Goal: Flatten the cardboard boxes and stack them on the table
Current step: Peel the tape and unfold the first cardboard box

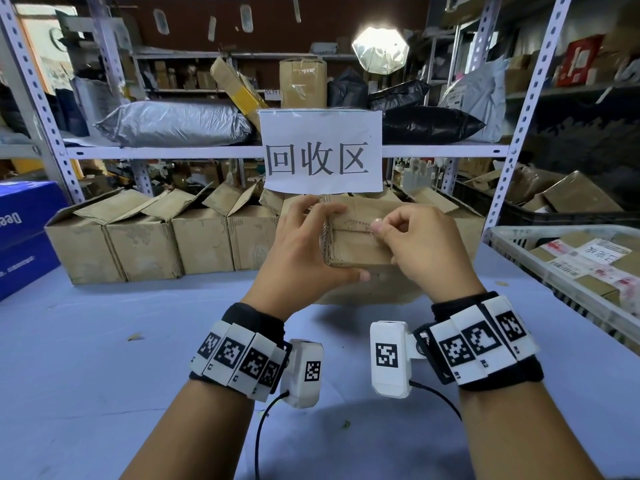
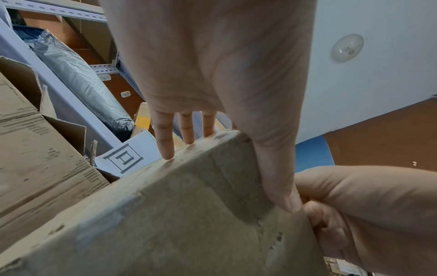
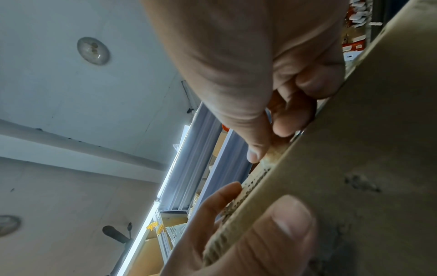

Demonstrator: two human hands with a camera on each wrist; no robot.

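A small brown cardboard box [image 1: 356, 240] is held up above the blue table [image 1: 104, 341], in front of the white sign. My left hand [image 1: 304, 247] grips its left end, fingers over the top and thumb under the bottom edge. In the left wrist view the box [image 2: 165, 214] fills the lower half, with the left hand's thumb [image 2: 272, 168] along its corner. My right hand [image 1: 408, 240] pinches the box's top seam between thumb and forefinger. In the right wrist view the right hand [image 3: 272, 121] pinches the edge of the cardboard box [image 3: 354, 168]. Flat cardboard [image 1: 367, 289] lies on the table beneath.
A row of open cardboard boxes [image 1: 145, 237] stands along the table's back edge under the shelf rack [image 1: 242, 152]. A white sign [image 1: 320, 150] hangs from the shelf. A blue carton [image 1: 24, 233] sits at left. At right, a white crate [image 1: 512, 244] holds parcels.
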